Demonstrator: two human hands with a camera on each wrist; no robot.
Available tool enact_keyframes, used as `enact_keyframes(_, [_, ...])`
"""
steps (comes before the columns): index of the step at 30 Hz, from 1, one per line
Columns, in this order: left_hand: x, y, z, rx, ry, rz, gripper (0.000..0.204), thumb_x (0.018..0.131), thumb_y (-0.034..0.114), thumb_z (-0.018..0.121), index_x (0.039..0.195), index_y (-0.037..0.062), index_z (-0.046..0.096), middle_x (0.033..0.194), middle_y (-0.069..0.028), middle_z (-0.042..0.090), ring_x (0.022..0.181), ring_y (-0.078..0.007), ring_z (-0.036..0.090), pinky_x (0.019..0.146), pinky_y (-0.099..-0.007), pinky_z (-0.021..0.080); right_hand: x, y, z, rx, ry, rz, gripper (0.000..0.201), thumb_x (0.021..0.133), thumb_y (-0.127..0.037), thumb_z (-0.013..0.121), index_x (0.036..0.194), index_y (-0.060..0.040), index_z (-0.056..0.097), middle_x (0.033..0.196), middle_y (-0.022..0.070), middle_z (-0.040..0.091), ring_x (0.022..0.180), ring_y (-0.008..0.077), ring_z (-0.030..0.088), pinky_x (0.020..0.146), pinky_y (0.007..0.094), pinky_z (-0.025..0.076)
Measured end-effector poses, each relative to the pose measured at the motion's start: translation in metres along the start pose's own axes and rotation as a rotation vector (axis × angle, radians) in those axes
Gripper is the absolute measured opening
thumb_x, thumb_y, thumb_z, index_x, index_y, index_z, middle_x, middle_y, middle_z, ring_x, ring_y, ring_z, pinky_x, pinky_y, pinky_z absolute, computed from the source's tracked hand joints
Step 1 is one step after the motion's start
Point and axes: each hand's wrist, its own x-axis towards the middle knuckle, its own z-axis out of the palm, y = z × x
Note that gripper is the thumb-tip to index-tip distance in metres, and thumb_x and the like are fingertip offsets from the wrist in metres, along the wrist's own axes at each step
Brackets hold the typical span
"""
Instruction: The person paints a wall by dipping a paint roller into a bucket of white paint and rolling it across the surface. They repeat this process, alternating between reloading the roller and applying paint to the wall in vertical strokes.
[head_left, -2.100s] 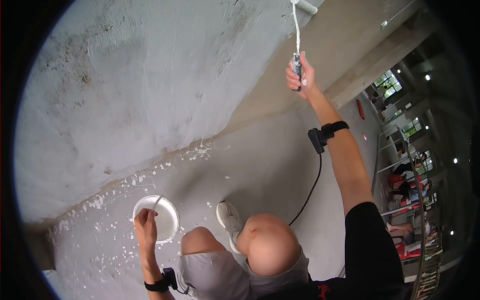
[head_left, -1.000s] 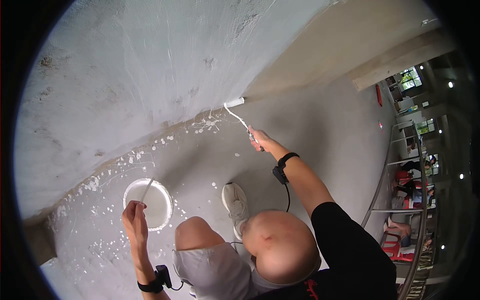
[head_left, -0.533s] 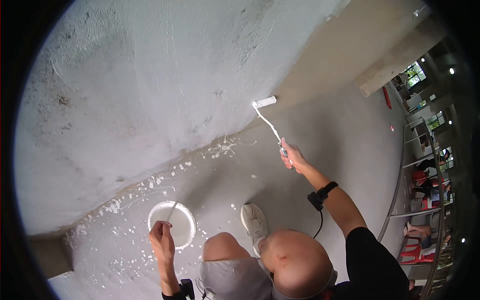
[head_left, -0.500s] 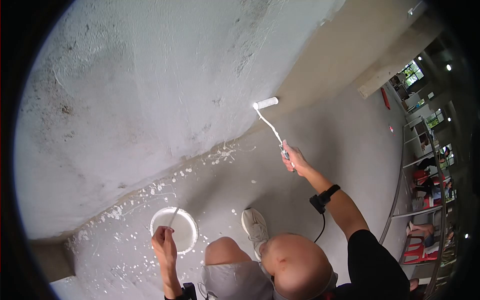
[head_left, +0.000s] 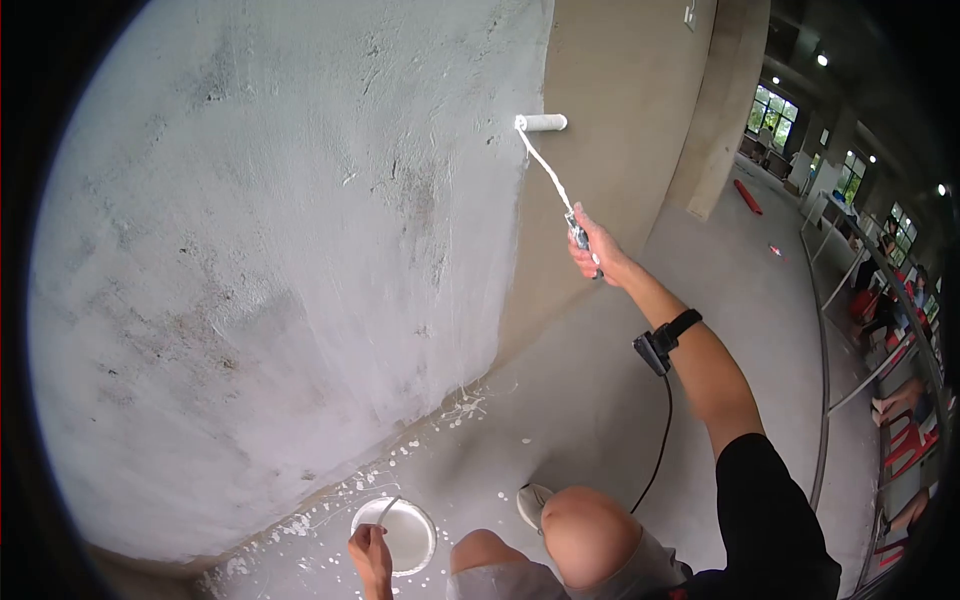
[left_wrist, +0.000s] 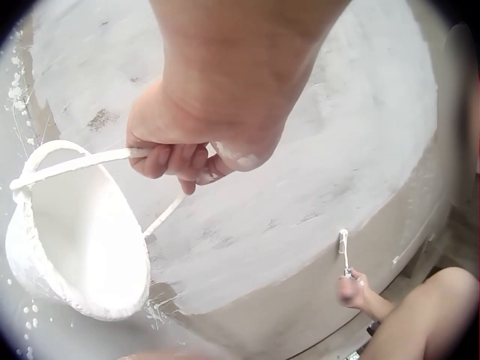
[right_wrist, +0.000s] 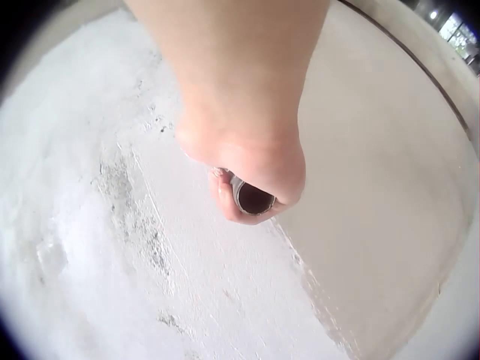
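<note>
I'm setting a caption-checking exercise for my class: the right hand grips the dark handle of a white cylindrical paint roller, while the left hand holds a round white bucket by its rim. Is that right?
Not the rim: the left wrist view shows the left hand holding the round white bucket by its thin white carrying handle. The rest stands.

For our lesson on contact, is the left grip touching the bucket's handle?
Touching: the left wrist view shows the left grip curled around the handle.
</note>
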Motion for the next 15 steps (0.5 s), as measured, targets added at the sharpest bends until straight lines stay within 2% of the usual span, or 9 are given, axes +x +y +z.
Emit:
enact_keyframes(4, [-0.004,0.007,-0.007,0.021,0.015,0.022,0.025,0.081,0.016,0.055,0.075,-0.0057,0.065,0.061,-0.0111,0.059,0.059,-0.0157,0.053,0.058,-0.0312,0.042,0.005,-0.069,-0.012,-0.163,0.068,-0.075,0.060,0.095,-0.068,0.033,0.070,-0.0132,0.040,0.052,-0.0032,0.034,0.038,0.0081,0.025,0.036,0.0266,0.024])
enact_keyframes(7, [-0.003,0.001,-0.012,0.034,0.047,0.056,0.024,0.080,0.016,0.055,0.075,-0.0058,0.065,0.062,-0.0125,0.060,0.059,-0.0171,0.054,0.058,-0.0329,0.043,0.000,-0.087,-0.012,-0.181,0.057,-0.070,0.061,0.095,-0.068,0.033,0.070,-0.0134,0.039,0.052,-0.0036,0.033,0.038,0.0078,0.024,0.036,0.0258,0.024])
enact_keyframes(10, [-0.010,-0.002,-0.015,0.043,0.058,0.001,0.024,0.079,0.016,0.055,0.075,-0.0054,0.065,0.062,-0.0131,0.060,0.059,-0.0177,0.055,0.059,-0.0336,0.043,-0.004,-0.062,-0.008,-0.106,0.015,-0.008,0.062,0.094,-0.070,0.034,0.070,-0.0131,0.040,0.051,-0.0039,0.032,0.038,0.0077,0.024,0.036,0.0256,0.023])
enact_keyframes(13, [-0.016,-0.001,-0.018,0.078,0.117,0.042,0.024,0.080,0.016,0.055,0.075,-0.0051,0.065,0.062,-0.0132,0.061,0.058,-0.0173,0.055,0.057,-0.0334,0.042,-0.005,-0.013,-0.015,-0.040,-0.058,0.105,0.063,0.093,-0.072,0.034,0.070,-0.0134,0.040,0.048,-0.0046,0.031,0.035,0.0068,0.024,0.033,0.0242,0.022])
enact_keyframes(15, [-0.020,0.001,-0.016,0.065,0.148,0.065,0.024,0.080,0.016,0.054,0.075,-0.0048,0.065,0.061,-0.0125,0.060,0.056,-0.0169,0.053,0.056,-0.0335,0.041,-0.006,0.021,-0.021,-0.090,-0.052,0.145,0.064,0.092,-0.073,0.034,0.069,-0.0132,0.039,0.048,-0.0043,0.030,0.035,0.0072,0.023,0.032,0.0243,0.021])
